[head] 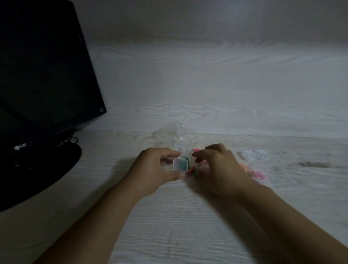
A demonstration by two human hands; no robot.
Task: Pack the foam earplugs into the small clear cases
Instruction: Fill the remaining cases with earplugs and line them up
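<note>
Dim room, pale wood-grain surface point(208, 100), dark monitor point(30, 69) on a round stand off to the left. We read this as mid-pack: left hand point(151, 170) has its grip closed round a small clear case point(180, 164), thumb low and fingers on the far edge, lid point(185, 148) flipped up behind it. Something teal sits inside or just beneath the case; too murky to tell which. Right hand point(216, 166) hovers just beside the case, fingers curled down over a few loose earplugs point(191, 170), red and green ones showing between the two hands; whether its grip has one pinched, we can't tell. More pink and orange plugs point(256, 173) lie to the right of that wrist, near a blurry clump of what we take to be spare clear cases point(253, 154). A crumpled clear plastic bag point(169, 129) sits behind the lid. To do this step well, our judgement: keep the case level and low over the surface so a dropped plug stays close, squeeze each plug slightly and feed it end-first, seat it below the rim before swinging the lid. Foam is soft, matte and springy, so it'll likely push back up and block the snap. Case is thin, hard, slick plastic with rounded corners and a flimsy hinge; hold by the sides, not the lid.
</note>
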